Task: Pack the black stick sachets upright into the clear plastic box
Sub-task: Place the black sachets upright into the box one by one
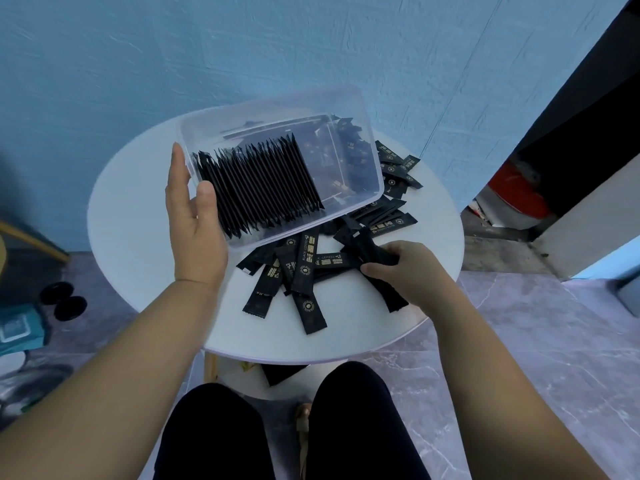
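The round white worktop [138,237] carries everything. Over its far half the clear plastic box [346,105] is tipped up, with its open side facing the person. A packed row [263,188] of black stick sachets stands on end across the box's left part, and the right part is bare. Loose sachets [304,271] lie scattered flat beneath the box and just near of it, pointing every way.

The left hand [194,230] holds the box by its near left corner. Its fingers [178,161] lie up the left end wall and the thumb presses the near wall, so the corner is clasped between them.

The right hand [405,268] rests on the near right edge of the pile, its fingers curled tightly round a small bunch of sachets [370,251]. The bunch's long axis runs from far left to near right.

The empty space in the box lies far and slightly left of this hand, which is the nearer one. By my reading, the bunch must swing end-on to stand beside the row.
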Demonstrator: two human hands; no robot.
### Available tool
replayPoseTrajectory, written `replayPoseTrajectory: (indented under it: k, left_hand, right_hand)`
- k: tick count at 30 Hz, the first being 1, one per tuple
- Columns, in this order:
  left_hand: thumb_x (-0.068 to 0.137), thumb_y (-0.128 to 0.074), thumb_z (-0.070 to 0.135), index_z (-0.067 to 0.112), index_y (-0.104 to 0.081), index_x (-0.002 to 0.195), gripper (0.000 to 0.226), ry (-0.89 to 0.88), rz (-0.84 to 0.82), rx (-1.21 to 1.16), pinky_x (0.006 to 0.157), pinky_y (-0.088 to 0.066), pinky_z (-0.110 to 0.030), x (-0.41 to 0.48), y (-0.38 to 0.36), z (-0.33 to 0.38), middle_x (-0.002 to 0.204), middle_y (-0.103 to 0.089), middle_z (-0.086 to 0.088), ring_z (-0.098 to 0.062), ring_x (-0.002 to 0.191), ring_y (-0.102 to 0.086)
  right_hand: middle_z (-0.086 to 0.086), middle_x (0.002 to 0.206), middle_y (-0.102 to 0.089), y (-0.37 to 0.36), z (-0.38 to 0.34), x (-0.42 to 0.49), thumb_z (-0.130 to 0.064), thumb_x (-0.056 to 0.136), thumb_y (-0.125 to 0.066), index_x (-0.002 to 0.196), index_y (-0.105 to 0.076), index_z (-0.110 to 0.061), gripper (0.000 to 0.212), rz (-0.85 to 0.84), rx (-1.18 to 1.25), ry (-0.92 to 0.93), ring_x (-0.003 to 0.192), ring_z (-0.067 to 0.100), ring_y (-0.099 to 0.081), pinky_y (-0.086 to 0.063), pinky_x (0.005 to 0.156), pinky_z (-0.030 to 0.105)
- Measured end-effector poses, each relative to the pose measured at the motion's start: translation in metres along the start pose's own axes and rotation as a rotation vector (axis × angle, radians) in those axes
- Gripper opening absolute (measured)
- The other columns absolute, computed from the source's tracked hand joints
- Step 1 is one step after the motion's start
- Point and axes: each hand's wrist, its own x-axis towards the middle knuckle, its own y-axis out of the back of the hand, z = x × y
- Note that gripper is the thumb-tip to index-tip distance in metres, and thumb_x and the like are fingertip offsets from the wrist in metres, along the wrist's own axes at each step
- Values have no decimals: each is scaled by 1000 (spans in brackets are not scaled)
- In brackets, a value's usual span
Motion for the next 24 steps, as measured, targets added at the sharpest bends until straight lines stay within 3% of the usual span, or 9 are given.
replayPoseTrajectory:
  k: [4, 6, 11, 14, 17, 22, 24]
  left_hand:
    - [99, -35, 34, 44, -20, 136, 41, 16, -7, -6, 112, -21, -15, -1, 1, 1, 153, -22, 13, 1, 139, -22]
    - [99, -35, 35, 48, -21, 134, 39, 16, -7, -8, 114, -23, -20, -1, 1, 1, 154, -23, 10, 0, 140, -23]
    - [97, -35, 36, 50, -23, 133, 40, 30, -4, -13, 111, -21, -12, -2, 0, 1, 154, -24, 12, 6, 137, -24]
    - [97, -34, 36, 51, -23, 132, 40, 14, -6, -2, 110, -21, -11, -2, 1, 1, 152, -24, 13, 9, 135, -25]
    - [96, -35, 37, 54, -24, 130, 39, 17, -10, 1, 111, -21, -15, -2, 0, 1, 153, -25, 11, 4, 138, -24]
    - [95, -36, 39, 56, -25, 130, 40, 26, -19, -12, 110, -25, -14, -1, 2, 1, 153, -29, 9, 0, 138, -27]
    - [94, -36, 40, 56, -25, 130, 41, 26, -22, -9, 109, -25, -12, -1, 3, 2, 153, -29, 8, -1, 139, -27]
  right_hand:
    - [1, 69, -56, 1, 2, -3, -26, 84, -66, 90, -62, -13, 16, 35, 38, -3, 56, 13, -50, -39, 43, 19]
    - [1, 73, -58, 4, 2, -5, -28, 86, -65, 88, -59, -16, 14, 68, 47, 6, 59, 13, -52, -39, 47, 20]
    - [-7, 87, -72, 14, -5, -13, -22, 90, -60, 97, -56, -21, 8, 7, 258, 70, 74, 5, -69, -53, 69, 32]
    - [-5, 89, -71, 18, -19, -12, -21, 90, -60, 99, -55, -23, 10, 15, 295, 188, 72, 3, -68, -53, 68, 30]
    - [-3, 79, -67, 20, -42, -6, -16, 90, -59, 93, -58, -24, 8, 77, 382, 317, 63, 4, -61, -49, 61, 17]
    - [-4, 93, -67, 16, -90, 29, -18, 88, -64, 95, -62, -29, 12, 197, 660, 412, 87, 8, -63, -54, 77, 20]
    - [-4, 92, -65, 10, -100, 50, -20, 88, -64, 97, -62, -24, 10, 235, 671, 384, 85, 9, -62, -55, 76, 25]
